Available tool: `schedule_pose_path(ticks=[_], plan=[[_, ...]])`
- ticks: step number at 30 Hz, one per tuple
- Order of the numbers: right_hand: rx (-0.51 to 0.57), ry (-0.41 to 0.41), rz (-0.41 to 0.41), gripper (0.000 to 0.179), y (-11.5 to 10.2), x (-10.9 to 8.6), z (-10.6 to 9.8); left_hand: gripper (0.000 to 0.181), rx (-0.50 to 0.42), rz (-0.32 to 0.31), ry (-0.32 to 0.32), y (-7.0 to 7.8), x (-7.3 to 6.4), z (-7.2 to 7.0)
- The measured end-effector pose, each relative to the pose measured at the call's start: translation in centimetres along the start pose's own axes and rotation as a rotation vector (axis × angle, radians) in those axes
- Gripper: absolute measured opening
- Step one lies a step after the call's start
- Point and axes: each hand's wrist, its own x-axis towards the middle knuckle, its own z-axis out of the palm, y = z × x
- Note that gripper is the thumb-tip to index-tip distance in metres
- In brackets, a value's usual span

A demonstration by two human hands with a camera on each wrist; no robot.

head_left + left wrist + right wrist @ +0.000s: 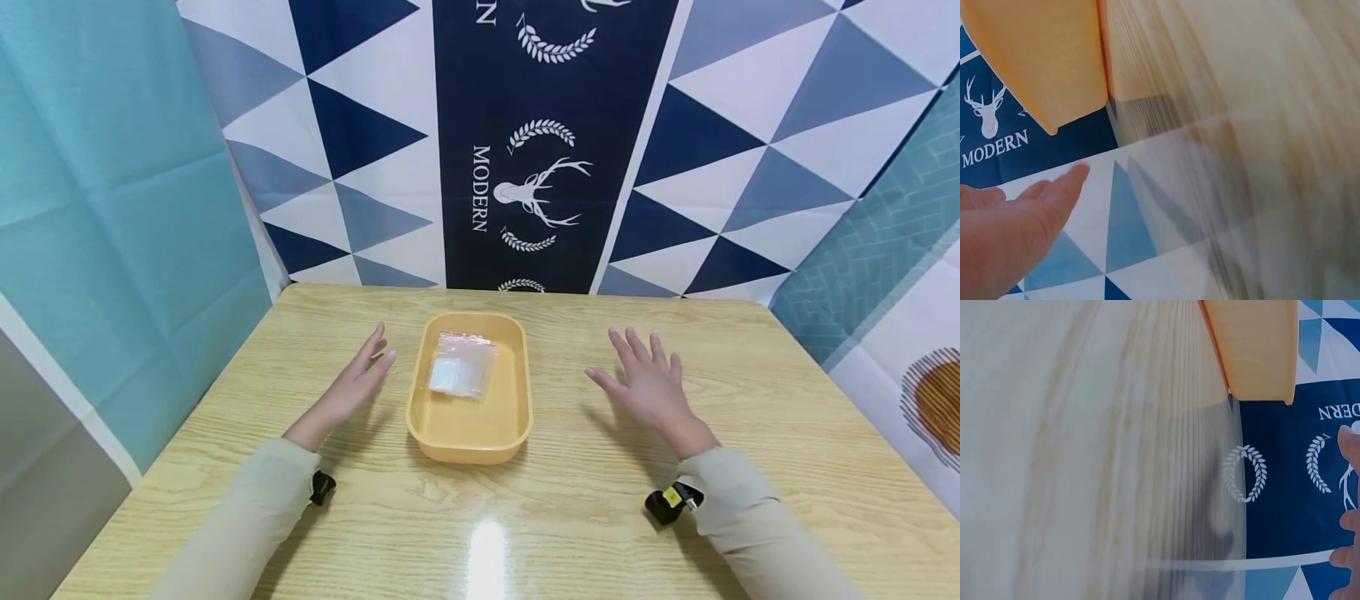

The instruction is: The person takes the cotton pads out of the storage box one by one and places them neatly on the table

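Nearest me come my two pale sleeves (247, 508) and two black wrist devices (663, 505), one each, over the wooden table (592, 533). With the tray as the clock's centre and twelve pointing away from me, my left hand (347, 398) hangs at nine, fingers out straight, thumb apart (edge-on like this, I cannot tell whether they press together). My right hand (654, 392) is at three, fingers spread. Neither pinches anything. Between them sits one yellow tray (471, 452), and towards eleven inside it lies one clear bag (462, 364) with a white patch; whether another hides beneath, I cannot tell. I judge the bag's placing in the tray done; no grip is made yet. Beyond, at twelve, hangs one patterned cloth (360, 150).
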Motion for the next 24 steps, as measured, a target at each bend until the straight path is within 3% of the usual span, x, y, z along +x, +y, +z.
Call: schedule_pose_path(ticks=[4,11,24], plan=[[0.010,0.002,-0.008,0.084,-0.5,0.4,0.3,0.066,-0.125,-0.015,-0.042,-0.2,0.2,0.2],[0.027,0.002,-0.004,0.084,-1.4,0.9,0.6,0.066,-0.243,-0.061,-0.076,-0.3,0.6,0.6],[0.053,0.023,-0.025,0.082,-2.9,1.9,0.9,0.079,-0.324,-0.126,-0.160,-0.4,1.0,1.3]])
